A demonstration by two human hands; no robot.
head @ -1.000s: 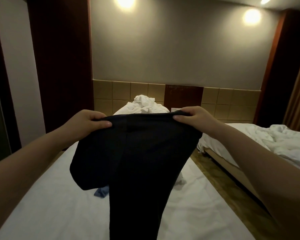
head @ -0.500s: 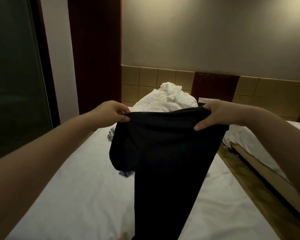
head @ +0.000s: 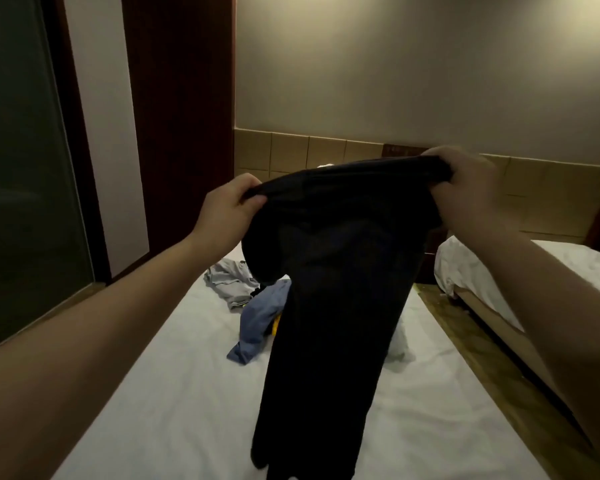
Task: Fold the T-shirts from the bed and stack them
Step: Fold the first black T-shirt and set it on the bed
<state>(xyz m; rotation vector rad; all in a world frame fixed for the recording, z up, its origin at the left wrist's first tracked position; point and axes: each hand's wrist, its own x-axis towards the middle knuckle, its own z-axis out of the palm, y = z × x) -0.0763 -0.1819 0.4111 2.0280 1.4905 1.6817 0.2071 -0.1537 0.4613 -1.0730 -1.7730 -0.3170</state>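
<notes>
**Black shirt held up over the bed**

The bed [head: 153, 393] with its white sheet fills the lower part of the room, and a second bed [head: 568, 265] stands to the right, across a strip of wooden floor [head: 465, 341]. A person stands at the foot of the near bed with both arms stretched forward.

The black shirt [head: 333, 289] hangs in the air between the two hands, folded lengthwise into a long narrow band. Its lower end reaches down to the sheet.

Behind it, on the sheet, a blue shirt [head: 257, 320] lies crumpled. A grey shirt [head: 229, 282] lies crumpled just beside it, further from the person.

The left hand [head: 226, 209] grips the left top corner of the black shirt, with the thumb on the near side. The right hand [head: 465, 188] grips the right top corner, a little higher, its fingers curled over the cloth.
</notes>
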